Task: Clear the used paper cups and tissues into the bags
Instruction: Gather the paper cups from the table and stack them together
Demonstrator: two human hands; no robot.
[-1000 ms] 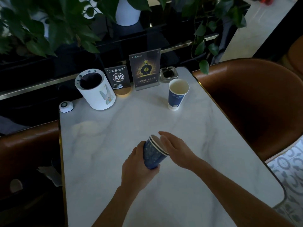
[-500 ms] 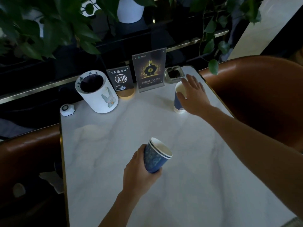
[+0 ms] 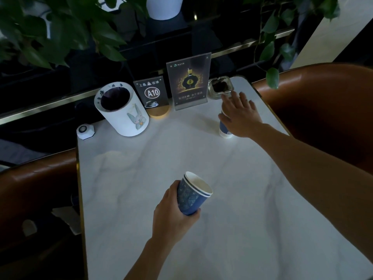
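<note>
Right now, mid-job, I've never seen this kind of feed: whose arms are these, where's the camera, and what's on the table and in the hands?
No machine: a person's bare arms, filmed from a head-worn camera looking down at a white marble table. The left hand holds tilted, stacked blue paper cups. The right hand, fingers spread, rests over a standing blue-and-white paper cup. Also there: a white cylindrical bin with a rabbit picture, an A10 sign, an acrylic menu stand, a glass ashtray.
</note>
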